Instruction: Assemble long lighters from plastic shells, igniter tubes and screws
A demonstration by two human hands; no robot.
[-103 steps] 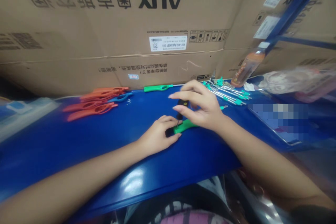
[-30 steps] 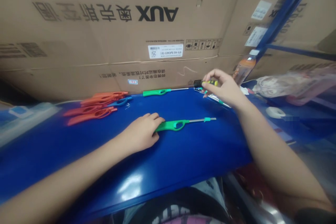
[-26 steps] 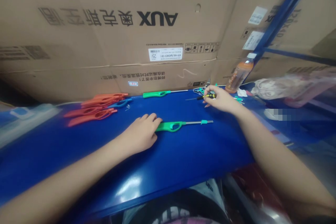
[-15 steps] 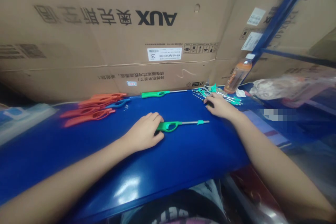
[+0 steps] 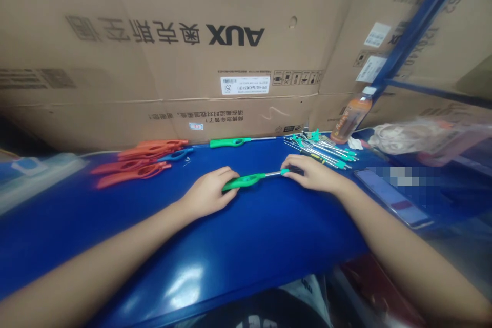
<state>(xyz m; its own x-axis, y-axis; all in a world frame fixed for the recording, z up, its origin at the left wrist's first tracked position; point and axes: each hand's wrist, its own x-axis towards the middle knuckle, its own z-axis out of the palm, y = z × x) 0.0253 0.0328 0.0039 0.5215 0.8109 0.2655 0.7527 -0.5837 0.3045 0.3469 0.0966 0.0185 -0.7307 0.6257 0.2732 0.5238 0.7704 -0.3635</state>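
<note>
My left hand (image 5: 210,192) is wrapped round the handle end of a green long-neck lighter (image 5: 249,180), held over the blue tabletop. My right hand (image 5: 307,171) pinches the far end of its metal barrel, at a small teal piece (image 5: 284,171). The barrel's very tip is hidden by those fingers. Just behind my right hand lies a black-and-yellow handle (image 5: 318,157), perhaps of a screwdriver. Beside it is a pile of metal rods with teal ends (image 5: 326,146). A second green lighter (image 5: 230,142) lies farther back, against the carton.
Several red lighter bodies (image 5: 134,166) and a blue one (image 5: 179,155) lie at left. A large carton (image 5: 154,72) walls off the back. An orange drink bottle (image 5: 351,118), a phone (image 5: 392,197) and plastic bags (image 5: 403,136) are at right.
My right hand has come left and toward me from the pile, and now grips the barrel end of the lighter. My left hand keeps its hold on the handle.
</note>
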